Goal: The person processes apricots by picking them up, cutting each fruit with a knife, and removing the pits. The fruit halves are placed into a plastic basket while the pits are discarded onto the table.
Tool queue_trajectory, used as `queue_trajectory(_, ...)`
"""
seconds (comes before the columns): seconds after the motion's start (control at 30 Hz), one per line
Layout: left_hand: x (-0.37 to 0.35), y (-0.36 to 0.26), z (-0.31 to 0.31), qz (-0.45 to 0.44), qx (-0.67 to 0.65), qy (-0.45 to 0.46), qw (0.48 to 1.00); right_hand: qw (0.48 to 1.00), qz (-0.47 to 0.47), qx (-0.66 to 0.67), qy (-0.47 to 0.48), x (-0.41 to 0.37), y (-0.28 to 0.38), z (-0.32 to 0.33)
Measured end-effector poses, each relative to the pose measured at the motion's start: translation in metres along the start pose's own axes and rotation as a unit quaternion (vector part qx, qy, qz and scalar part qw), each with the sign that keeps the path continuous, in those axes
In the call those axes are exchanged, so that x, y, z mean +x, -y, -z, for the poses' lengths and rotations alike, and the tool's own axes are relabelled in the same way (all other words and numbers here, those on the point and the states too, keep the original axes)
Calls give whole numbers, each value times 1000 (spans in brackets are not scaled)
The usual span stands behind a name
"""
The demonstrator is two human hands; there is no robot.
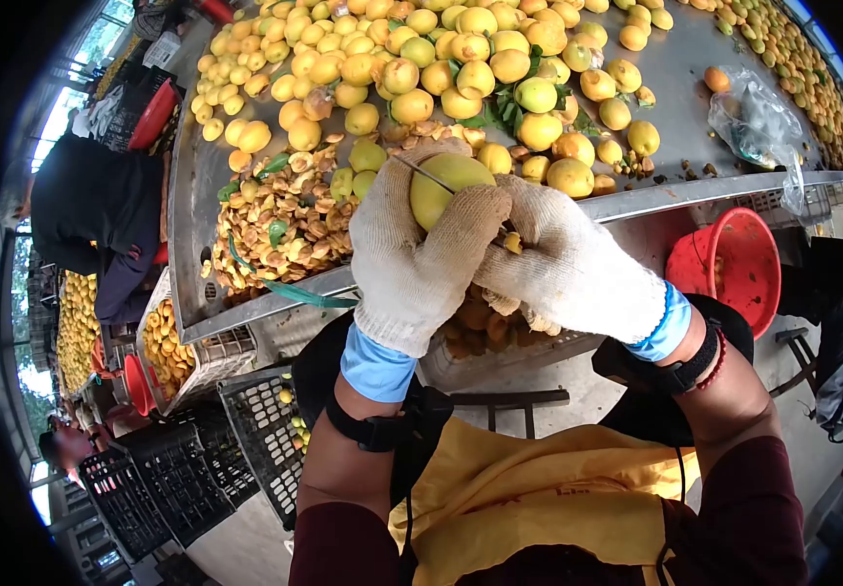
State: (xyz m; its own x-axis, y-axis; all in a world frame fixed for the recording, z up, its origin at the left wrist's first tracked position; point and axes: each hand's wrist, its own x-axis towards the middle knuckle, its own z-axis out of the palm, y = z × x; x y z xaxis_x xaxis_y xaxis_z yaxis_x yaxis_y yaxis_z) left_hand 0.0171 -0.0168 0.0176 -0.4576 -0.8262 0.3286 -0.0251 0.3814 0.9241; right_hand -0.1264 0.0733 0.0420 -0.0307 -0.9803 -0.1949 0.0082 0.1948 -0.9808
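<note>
My left hand, in a white knit glove, is wrapped round a yellow-green round fruit above the table's front edge. Across the fruit's upper face lies a thin dark knife blade, running under my left thumb towards the right hand. My right hand, gloved the same way, is closed beside the fruit and seems to grip the knife; the handle is hidden. A small yellow-brown bit shows at its fingers. Just beyond my left hand, brown-orange cut fruit pieces lie heaped on the metal table.
Many whole yellow fruits cover the table's far side. A clear plastic bag lies at the right. A red bucket stands below the edge. Black crates and a fruit-filled crate are at left, near another person.
</note>
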Motion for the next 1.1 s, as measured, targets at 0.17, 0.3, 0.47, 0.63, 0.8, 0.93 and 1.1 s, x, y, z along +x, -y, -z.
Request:
queue_trajectory(0.17,-1,0,1,41,-4,7,999,976,46,-209,-48,7,2,5)
queue_trajectory(0.3,-3,2,-3,39,-101,8,994,917,109,-361,-127,11,-11,3)
queue_trajectory(0.47,-3,-4,2,58,6,53,997,940,111,-299,-116,5,-9,2)
queue_trajectory(0.63,-2,-16,4,172,-175,-56,968,896,95,-408,-148,-4,1,-7)
queue_trajectory(0.8,-6,-2,13,144,-66,0,987,919,88,-358,-137,3,-20,-14)
queue_trajectory(0.93,0,-4,10,255,-166,-2,953,942,44,-317,-96,16,-22,-6)
queue_trajectory(1.1,2,-3,13,76,105,-25,991,976,-157,-152,23,9,3,-6)
